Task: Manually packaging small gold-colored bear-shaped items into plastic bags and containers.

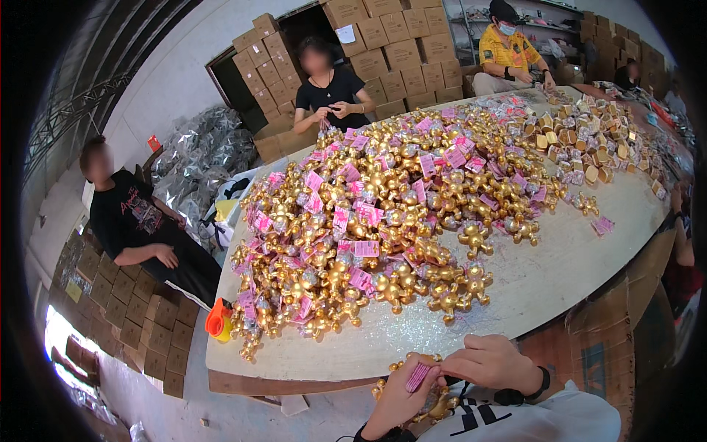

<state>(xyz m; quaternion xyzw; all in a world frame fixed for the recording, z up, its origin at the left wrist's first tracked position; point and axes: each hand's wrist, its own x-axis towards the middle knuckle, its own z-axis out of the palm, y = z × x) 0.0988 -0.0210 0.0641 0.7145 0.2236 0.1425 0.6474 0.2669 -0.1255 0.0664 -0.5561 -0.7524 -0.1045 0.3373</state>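
Nearest, just below the table's near edge, the left hand cupped a gold figure from under, fingers closed on it, with a pink tag sticking up between the two hands. The right hand sat above it, fingers pinched at the tag's end, grasping it or its string; which one was too small to tell. The figure looked like hard, glossy moulded plastic, probably light, stiff and a bit slippery, with knobby limbs that would snag; best held round the body, not by a limb. The tag looked thin and bendy, likely to crease or tear if pulled, so take it near the string. The table had a bare strip along the near edge and right side, open room for setting down. Beyond lay a big pile of tagged gold figures, loose at its rim, easy to knock off the left edge by the orange thing. Farther right was a heap of wrapped pieces. Other people sat round the far side, boxes stacked behind.
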